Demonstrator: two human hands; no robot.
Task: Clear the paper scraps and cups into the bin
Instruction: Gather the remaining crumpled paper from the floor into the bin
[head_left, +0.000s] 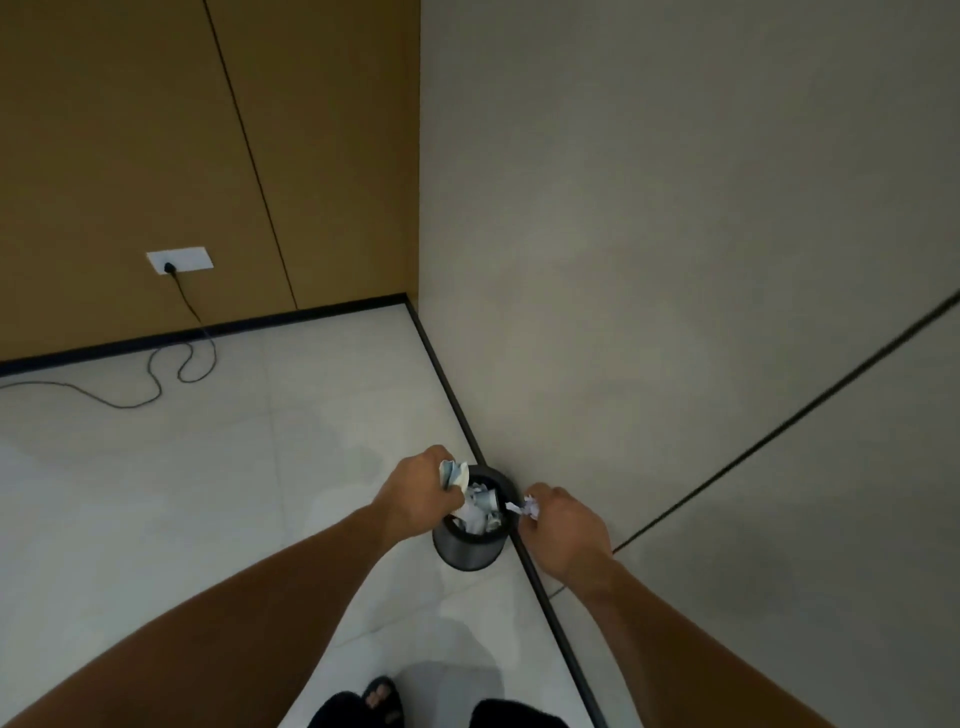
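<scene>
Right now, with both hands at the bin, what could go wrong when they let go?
1. The bin looks heaped with paper and cups almost to its rim, so the crumpled wad gripped by the left hand may roll off onto the floor.
2. The small scraps pinched by the right hand sit at or just past the rim on the side of the wall; they could drop outside the bin.

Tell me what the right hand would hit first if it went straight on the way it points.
Probably the bin at its rim, or the crumpled paper heaped inside: the right hand, pinching a paper scrap, points leftward at it. Depth is unclear.
</scene>
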